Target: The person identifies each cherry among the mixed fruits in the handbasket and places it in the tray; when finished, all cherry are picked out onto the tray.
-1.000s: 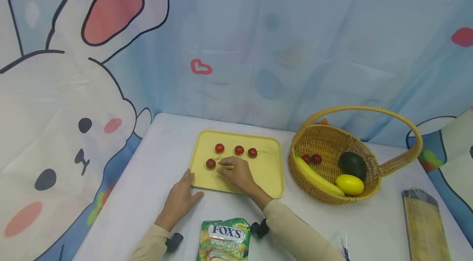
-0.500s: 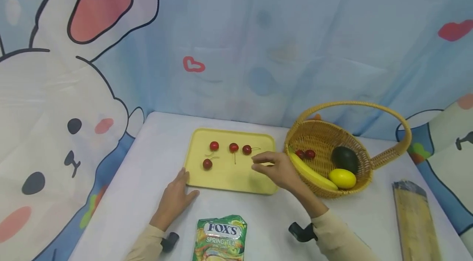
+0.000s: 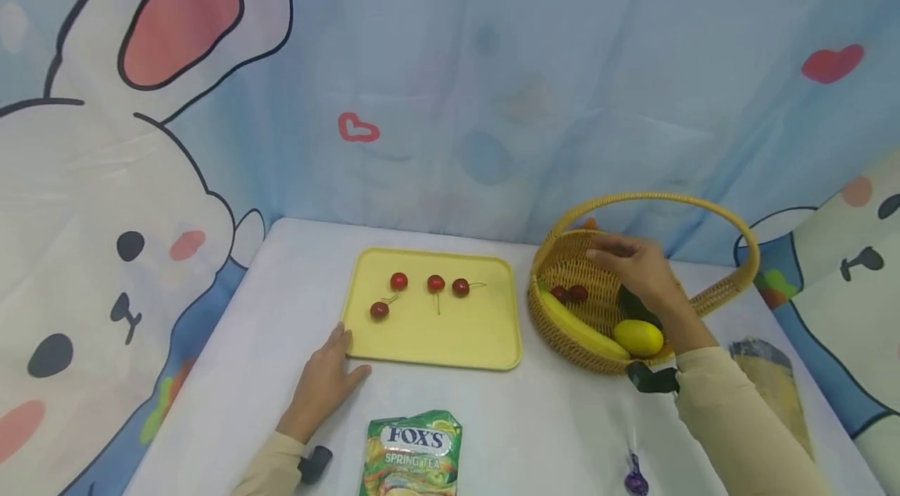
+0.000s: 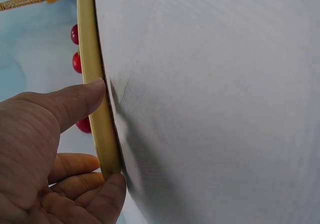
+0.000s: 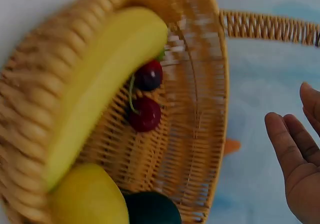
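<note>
My left hand [image 3: 319,387] lies at the near left corner of a yellow tray [image 3: 478,332]. In the left wrist view its thumb touches the tray's outer side and its relaxed fingers are around the corner. Several cherries [image 3: 436,283], some with stems showing, lie on the tray. My right hand [image 3: 643,269] is over the wicker basket [image 5: 185,149], under its arched handle, with nothing between thumb and fingers. The right wrist view shows those fingers nearly straight. Inside the basket are a banana [image 5: 107,84], two cherries [image 5: 145,114], a lemon [image 3: 638,338] and a dark green avocado [image 5: 152,209].
A green Fox's candy bag [image 3: 415,457] lies in front of the tray. A purple wrapped sweet [image 3: 636,480] is near the front edge of view. Behind the right sleeve lies a long tan package [image 3: 773,387]. A printed curtain [image 3: 422,191] hangs behind the table.
My right hand has moved from the cherries on the tray rightward to above the basket. The left hand stays at the tray corner. The head view has shifted slightly.
</note>
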Demonstrator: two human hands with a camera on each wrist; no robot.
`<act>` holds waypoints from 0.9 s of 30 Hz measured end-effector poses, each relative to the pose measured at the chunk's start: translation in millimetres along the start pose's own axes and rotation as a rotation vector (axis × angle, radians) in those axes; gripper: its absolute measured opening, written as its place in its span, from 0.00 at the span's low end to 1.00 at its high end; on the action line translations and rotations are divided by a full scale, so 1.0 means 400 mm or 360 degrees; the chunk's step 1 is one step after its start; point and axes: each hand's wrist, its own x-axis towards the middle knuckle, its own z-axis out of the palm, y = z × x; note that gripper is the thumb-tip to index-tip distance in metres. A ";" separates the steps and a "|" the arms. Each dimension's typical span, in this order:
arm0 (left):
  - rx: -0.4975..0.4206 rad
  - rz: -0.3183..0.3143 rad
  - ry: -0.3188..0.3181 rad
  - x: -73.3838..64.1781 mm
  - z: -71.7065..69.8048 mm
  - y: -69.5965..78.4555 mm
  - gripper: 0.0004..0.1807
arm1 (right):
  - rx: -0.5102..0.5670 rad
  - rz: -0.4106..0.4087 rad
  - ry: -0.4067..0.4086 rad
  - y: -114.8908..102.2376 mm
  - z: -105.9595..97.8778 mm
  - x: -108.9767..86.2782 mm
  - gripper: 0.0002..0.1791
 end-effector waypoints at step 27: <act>0.0026 -0.0067 -0.0040 0.002 0.001 0.000 0.40 | -0.0455 0.0100 -0.0507 0.150 0.056 0.131 0.21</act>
